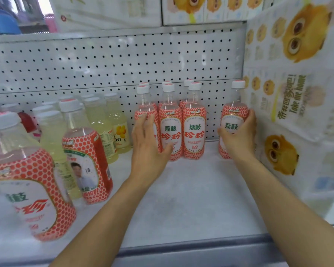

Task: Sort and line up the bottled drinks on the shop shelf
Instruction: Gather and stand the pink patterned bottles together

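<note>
Several lychee soda bottles (194, 130) with red-dotted labels and white caps stand in a block at the back of the white shelf (191, 199). My left hand (148, 149) lies against the front left bottle (145, 112) of that block, fingers straight. My right hand (239, 135) grips a single lychee bottle (234, 112) standing apart at the far right, near the printed cartons. Two more lychee bottles (87, 157) stand at the front left, one (27, 180) very close to the camera.
Pale yellow drink bottles (104, 124) stand in rows left of the block, with pink-capped bottles at the far left. Stacked cartons (297, 93) with a yellow cartoon print wall in the right side. A pegboard back panel (104, 60) closes the shelf behind.
</note>
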Available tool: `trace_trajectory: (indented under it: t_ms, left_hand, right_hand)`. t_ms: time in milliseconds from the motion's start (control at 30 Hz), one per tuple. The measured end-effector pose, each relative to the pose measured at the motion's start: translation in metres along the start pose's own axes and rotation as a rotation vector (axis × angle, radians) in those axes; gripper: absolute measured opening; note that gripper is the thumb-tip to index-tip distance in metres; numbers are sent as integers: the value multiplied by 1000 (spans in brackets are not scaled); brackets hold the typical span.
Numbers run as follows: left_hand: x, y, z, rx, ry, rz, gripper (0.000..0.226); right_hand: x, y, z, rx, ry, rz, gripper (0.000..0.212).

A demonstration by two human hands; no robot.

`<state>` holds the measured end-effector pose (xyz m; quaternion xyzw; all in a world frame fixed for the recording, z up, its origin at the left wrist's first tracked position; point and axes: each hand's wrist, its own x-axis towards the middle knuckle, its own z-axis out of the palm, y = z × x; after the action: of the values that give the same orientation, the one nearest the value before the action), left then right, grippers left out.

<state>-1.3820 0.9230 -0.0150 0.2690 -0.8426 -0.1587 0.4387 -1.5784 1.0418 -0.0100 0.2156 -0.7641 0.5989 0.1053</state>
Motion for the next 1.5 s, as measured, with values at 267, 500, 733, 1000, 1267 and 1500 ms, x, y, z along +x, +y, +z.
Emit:
trace_trajectory:
  t_ms: [267, 500, 733, 1000, 1267, 1500]
  left_hand:
    - [-33, 10, -24, -92, -154, -107, 68]
    - [-73, 17, -57, 91, 130, 76, 49]
    - [-36, 14, -107, 159, 459, -6, 78]
    - [-4, 0, -114, 2, 460, -300, 45]
    - [9, 19, -86, -345, 405, -195, 36]
    - [15, 34, -49, -541, 220, -241, 56]
  right_hand:
    - [-2, 8, -16, 29, -232, 127, 67]
    - [-50, -13, -14, 208, -495, 39, 64]
    - [-68, -22, -7, 271, -569, 15, 59]
    - [-67, -18, -4, 287, -557, -12, 57]
    - [-65, -14, -2, 285, -557, -7, 57]
    - [-64, -12, -1, 237, -513, -50, 63]
